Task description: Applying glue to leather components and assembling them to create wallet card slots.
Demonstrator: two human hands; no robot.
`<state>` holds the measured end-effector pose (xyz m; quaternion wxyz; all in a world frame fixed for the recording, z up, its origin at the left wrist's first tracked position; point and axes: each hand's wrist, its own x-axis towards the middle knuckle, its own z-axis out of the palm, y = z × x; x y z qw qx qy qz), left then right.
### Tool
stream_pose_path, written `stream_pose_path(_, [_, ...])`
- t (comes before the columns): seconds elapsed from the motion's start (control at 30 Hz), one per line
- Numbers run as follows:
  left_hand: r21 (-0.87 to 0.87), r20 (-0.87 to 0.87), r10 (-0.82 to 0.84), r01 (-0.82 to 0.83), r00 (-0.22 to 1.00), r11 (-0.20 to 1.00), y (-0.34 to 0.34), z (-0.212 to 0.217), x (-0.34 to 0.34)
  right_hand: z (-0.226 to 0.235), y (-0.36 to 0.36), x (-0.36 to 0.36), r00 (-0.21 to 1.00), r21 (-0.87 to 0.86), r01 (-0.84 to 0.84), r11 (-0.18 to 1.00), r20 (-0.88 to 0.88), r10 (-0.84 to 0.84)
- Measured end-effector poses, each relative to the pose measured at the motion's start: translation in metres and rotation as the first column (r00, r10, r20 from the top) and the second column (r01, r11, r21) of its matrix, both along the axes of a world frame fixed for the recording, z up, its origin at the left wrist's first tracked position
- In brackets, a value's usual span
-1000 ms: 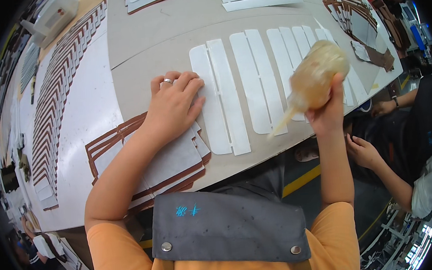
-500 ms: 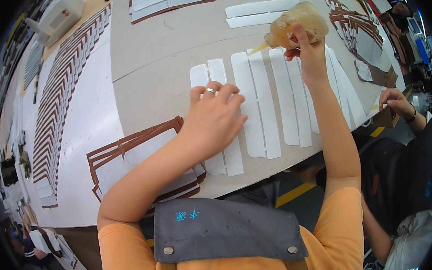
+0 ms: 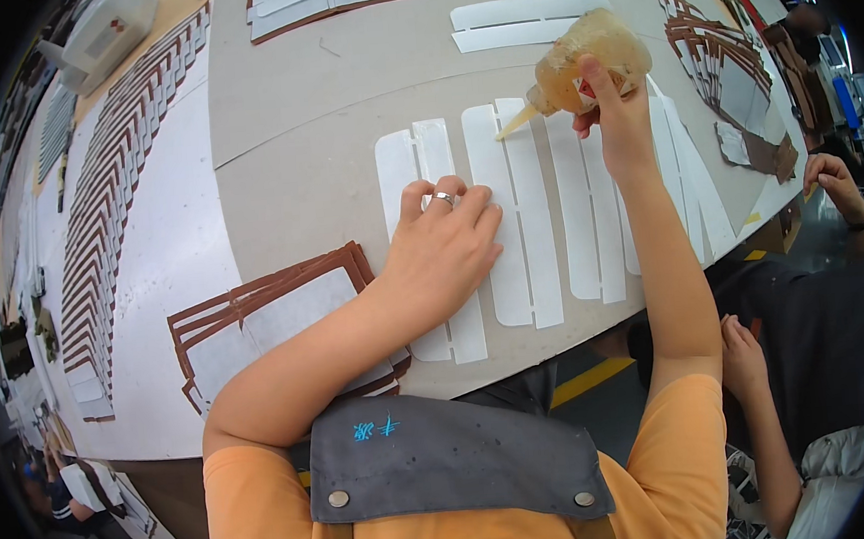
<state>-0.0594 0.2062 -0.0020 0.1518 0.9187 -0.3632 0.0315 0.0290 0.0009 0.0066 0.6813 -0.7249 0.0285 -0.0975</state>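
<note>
My right hand [image 3: 614,122] is closed round a yellowish translucent squeeze bottle [image 3: 593,58], tipped so its thin nozzle [image 3: 516,123] points down to the left. The nozzle's tip is at the upper part of a long white strip panel [image 3: 512,264]; contact is hard to tell. My left hand [image 3: 447,243], with a ring on one finger, lies over the neighbouring white panel [image 3: 464,332], its fingers bent and slightly apart, gripping nothing that I can see. Each panel has a narrow slit along its length. Another white panel [image 3: 581,249] lies to the right, partly behind my right forearm.
Brown-edged pieces [image 3: 284,305] are stacked by my left forearm. A long overlapping row of brown-edged pieces [image 3: 117,211] runs along the left. More stacks lie at the far edge [image 3: 344,10] and right [image 3: 724,69]. A co-worker's hand [image 3: 835,184] is beyond the table's right edge.
The bottle's nozzle has come lower over the white panel. My left hand has shifted slightly right and nearer. The co-worker's hand at the right has moved away from the table edge.
</note>
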Motion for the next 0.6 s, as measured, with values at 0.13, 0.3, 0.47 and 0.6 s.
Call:
stream_pose_path(0.13, [0.008,0.038,0.004,-0.004,0.999,1.000,-0.001,-0.001,0.000,0.001,-0.004,-0.020,0.997,0.026,-0.051,0.998,-0.064,0.053])
stream_pose_path(0.3, [0.026,0.040,0.007,-0.008,0.999,1.000,-0.001,-0.002,-0.001,0.001,-0.005,-0.049,0.991,0.058,-0.036,0.998,-0.128,0.043])
stream_pose_path(0.47, [-0.023,0.129,0.006,-0.003,0.992,1.000,-0.002,-0.007,0.000,0.003,-0.004,-0.081,0.981,0.056,-0.027,0.998,-0.192,0.038])
stream_pose_path(0.6, [-0.023,0.137,0.012,-0.009,0.991,1.000,-0.001,-0.008,0.000,-0.005,-0.009,-0.109,0.971,0.069,-0.010,0.998,-0.237,0.026])
